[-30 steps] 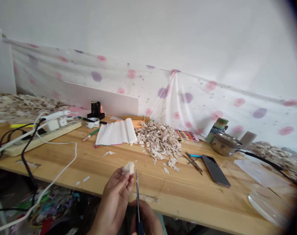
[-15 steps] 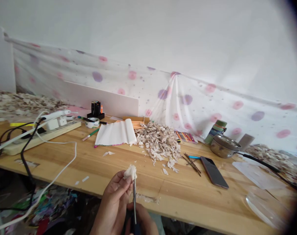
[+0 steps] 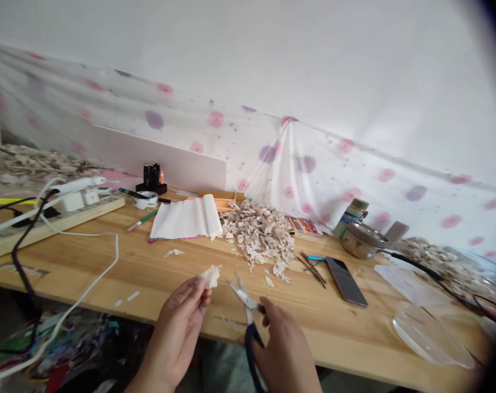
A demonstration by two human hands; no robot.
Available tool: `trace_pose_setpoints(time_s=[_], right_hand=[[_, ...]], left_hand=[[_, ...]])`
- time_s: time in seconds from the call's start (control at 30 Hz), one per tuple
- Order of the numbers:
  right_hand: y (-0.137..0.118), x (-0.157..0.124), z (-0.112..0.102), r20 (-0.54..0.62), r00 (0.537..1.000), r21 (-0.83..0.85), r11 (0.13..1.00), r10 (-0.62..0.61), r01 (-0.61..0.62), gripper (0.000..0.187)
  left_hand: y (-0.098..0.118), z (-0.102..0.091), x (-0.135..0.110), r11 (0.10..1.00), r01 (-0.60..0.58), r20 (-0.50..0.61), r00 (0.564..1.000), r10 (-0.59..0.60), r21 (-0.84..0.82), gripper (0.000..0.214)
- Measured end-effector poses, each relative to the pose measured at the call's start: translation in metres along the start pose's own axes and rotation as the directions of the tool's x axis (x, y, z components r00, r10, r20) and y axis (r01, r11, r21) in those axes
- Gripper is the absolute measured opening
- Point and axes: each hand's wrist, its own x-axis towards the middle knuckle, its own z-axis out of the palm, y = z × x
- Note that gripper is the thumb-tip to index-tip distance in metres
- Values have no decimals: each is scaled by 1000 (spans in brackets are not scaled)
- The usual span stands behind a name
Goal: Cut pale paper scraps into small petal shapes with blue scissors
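Between the thumb and fingers of my left hand (image 3: 180, 314) is a small pale, ruffled piece (image 3: 211, 276), petal-like; I cannot tell its material. My right hand (image 3: 282, 338) grips a pair of scissors (image 3: 248, 308) with dark blue handles. The scissor blades are slightly apart and point up and left, to the right of the pale piece and not touching it. Beyond both hands, a heap of pale, dry-looking flakes (image 3: 260, 229) lies on the wooden table (image 3: 169, 284). A few loose flakes are scattered near the heap.
A power strip (image 3: 59, 221) with cables lies at the left. White paper (image 3: 186, 218) and a marker holder (image 3: 151, 188) stand behind. Thin twigs (image 3: 312, 268), a phone (image 3: 346, 281), a steel pan (image 3: 362, 243), a green bottle (image 3: 352, 215) and a clear plastic dish (image 3: 431, 338) are on the right.
The scissors have moved right, away from the pale piece, and their blades have parted. My left hand has shifted slightly left and up with the piece. The view has turned slightly.
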Motion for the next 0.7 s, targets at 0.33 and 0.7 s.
trace_pose_setpoints(time_s=[0.33, 0.7], right_hand=[[26, 64, -33, 122, 987, -304, 943, -102, 135, 41], [169, 21, -187, -416, 805, -439, 681, 424, -586, 38]], left_hand=[[-19, 24, 8, 986, -1, 190, 981, -31, 167, 30], [-53, 27, 58, 948, 230, 61, 967, -249, 220, 33]])
